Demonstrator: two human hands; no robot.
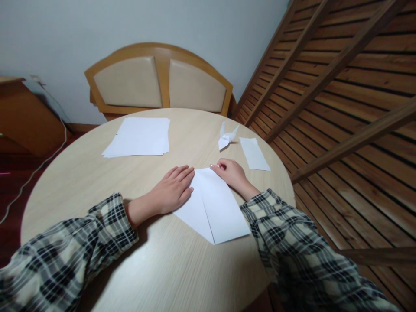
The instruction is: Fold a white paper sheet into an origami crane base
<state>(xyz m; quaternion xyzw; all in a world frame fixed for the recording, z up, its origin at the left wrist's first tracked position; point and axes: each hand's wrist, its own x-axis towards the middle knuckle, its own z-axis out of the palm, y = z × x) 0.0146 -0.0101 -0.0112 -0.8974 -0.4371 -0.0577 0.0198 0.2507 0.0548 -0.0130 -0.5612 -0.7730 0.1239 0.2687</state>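
A white sheet of paper (214, 208), folded to a point at its far end, lies on the round pale wooden table (156, 264). My left hand (173, 188) lies flat on the sheet's left flap, fingers stretched out and together. My right hand (231, 173) rests at the sheet's upper right edge with its fingers curled, the fingertips pressing the paper near the point. Both arms wear plaid sleeves.
A stack of white sheets (139, 136) lies at the far left of the table. A small folded paper figure (226, 138) and a narrow paper strip (254, 153) sit at the far right. A wooden chair (159, 82) stands behind the table. Slatted wood panels (341, 108) fill the right side.
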